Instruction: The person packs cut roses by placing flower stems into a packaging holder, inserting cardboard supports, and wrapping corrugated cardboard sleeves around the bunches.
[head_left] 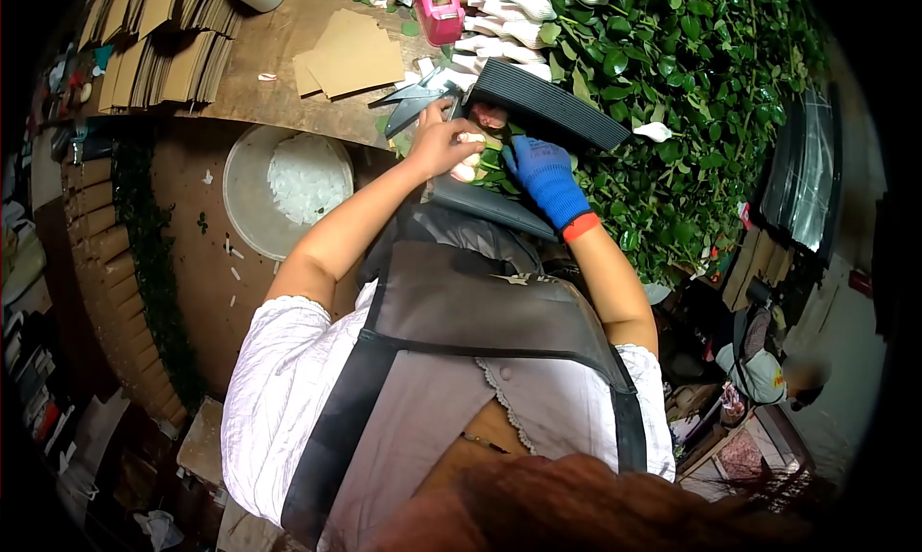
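1. Between the far and near walls of a black ribbed holder [562, 106], in front of the person's chest, lie pale flower heads [467, 160], with a pink flower [490, 116] against the far wall.
2. At the pale heads is the bare left hand [437, 147], fingers curved and moderately spread; whether it grips them, I cannot tell.
3. On the other side of the heads, the right hand [540, 168], in a blue glove with an orange cuff, is near green stems; its grip is hidden.
4. Just beyond the left hand lies a grey tool [408, 98], partly covered.
5. Right of the holder spreads a heap of leafy stems [653, 82], a white-wrapped bud [653, 132] resting on it.
6. Beyond the holder are more white-wrapped heads [519, 7] and a pink tape dispenser [439, 12].
7. Farther left lie loose cardboard sheets [357, 58], then stacked cardboard [171, 77].
8. Below the table edge stands a round tub [248, 218] holding white pieces [305, 180].
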Available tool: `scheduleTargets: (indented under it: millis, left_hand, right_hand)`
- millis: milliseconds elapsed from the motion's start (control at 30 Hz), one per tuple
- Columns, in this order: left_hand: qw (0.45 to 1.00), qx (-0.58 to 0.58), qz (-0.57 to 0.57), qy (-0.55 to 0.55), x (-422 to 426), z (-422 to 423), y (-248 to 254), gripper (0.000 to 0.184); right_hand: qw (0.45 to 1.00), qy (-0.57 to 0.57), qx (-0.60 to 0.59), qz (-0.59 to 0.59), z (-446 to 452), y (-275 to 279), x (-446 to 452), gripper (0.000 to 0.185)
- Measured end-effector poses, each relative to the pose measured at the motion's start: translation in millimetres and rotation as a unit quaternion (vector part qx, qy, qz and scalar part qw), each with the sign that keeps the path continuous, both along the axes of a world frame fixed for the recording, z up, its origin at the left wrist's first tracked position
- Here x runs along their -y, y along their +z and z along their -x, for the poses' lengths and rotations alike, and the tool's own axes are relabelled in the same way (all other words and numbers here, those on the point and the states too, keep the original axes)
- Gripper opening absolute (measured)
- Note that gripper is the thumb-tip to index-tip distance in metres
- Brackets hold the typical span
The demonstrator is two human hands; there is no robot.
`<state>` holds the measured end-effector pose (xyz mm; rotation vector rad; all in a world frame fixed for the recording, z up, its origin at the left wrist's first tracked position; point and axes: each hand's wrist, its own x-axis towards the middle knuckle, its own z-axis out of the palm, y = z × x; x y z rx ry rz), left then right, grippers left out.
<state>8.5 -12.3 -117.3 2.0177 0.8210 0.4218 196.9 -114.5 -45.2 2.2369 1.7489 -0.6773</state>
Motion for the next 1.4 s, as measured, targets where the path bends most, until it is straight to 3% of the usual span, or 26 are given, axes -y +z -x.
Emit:
scheduleTargets:
  millis: [67, 167, 267, 400, 433, 500, 600, 733, 833, 933, 1100, 1200, 1267, 1300, 1400]
  left_hand:
    - [1.0, -0.005, -0.023, -0.006, 1, 2, -3, 0.048]
    - [0.999, -0.026, 0.032, 0.008, -3, -1, -5, 0.074]
    - [0.999, -0.032, -0.021, -0.005, -4, -2, -6, 0.092]
    - [0.994, -0.101, 0.051, 0.003, -10, -17, 0, 0.071]
    - [0.991, -0.109, 0.063, 0.041, -9, -22, 12, 0.059]
    - [0.994, -0.086, 0.011, 0.061, -6, -22, 6, 0.053]
    - [0.996, -0.053, -0.013, 0.072, -3, -21, 3, 0.045]
    - [0.997, -0.022, -0.009, 0.076, -2, -18, -3, 0.039]
    - [0.997, -0.009, -0.013, 0.078, -2, -15, -5, 0.039]
    - [0.997, -0.006, -0.012, 0.078, -2, -13, -1, 0.038]
    - [0.997, -0.015, -0.001, 0.078, 0, -15, 4, 0.038]
    - [0.998, -0.008, -0.006, 0.069, -1, -15, 5, 0.044]
    - [0.997, 0.02, 0.007, 0.076, -2, -14, -5, 0.046]
    - [0.997, 0.017, -0.045, 0.064, -3, -14, -11, 0.052]
    - [0.997, 0.001, 0.008, 0.082, -3, -17, 7, 0.054]
  right_hand:
    - [1.0, 0.011, -0.002, -0.006, -1, -3, -6, 0.035]
    - [0.999, -0.015, -0.015, -0.038, -1, -5, -10, 0.034]
    - [0.999, 0.025, -0.027, -0.012, -3, -14, -11, 0.033]
    - [0.999, 0.03, -0.01, -0.015, 2, -21, -14, 0.032]
    - [0.999, 0.033, -0.011, -0.021, 3, -15, -9, 0.031]
    - [0.999, 0.033, -0.037, 0.003, 5, 28, -5, 0.026]
    - [0.951, -0.157, -0.191, -0.186, 1, 50, 11, 0.03]
    - [0.888, -0.192, -0.364, -0.203, -12, 5, 21, 0.033]
    - [0.904, -0.18, -0.315, -0.228, -8, -13, 18, 0.034]
    - [0.957, -0.103, -0.212, -0.168, -6, -14, 11, 0.036]
    - [0.985, -0.002, -0.117, -0.127, 2, -15, 2, 0.04]
    - [0.99, -0.012, -0.133, -0.038, 3, 8, -12, 0.043]
    - [0.989, 0.003, -0.118, -0.087, 4, -8, -16, 0.039]
    - [0.988, 0.013, -0.11, -0.108, 5, -16, -14, 0.038]
    - [0.986, -0.004, -0.141, -0.084, -2, -12, -10, 0.042]
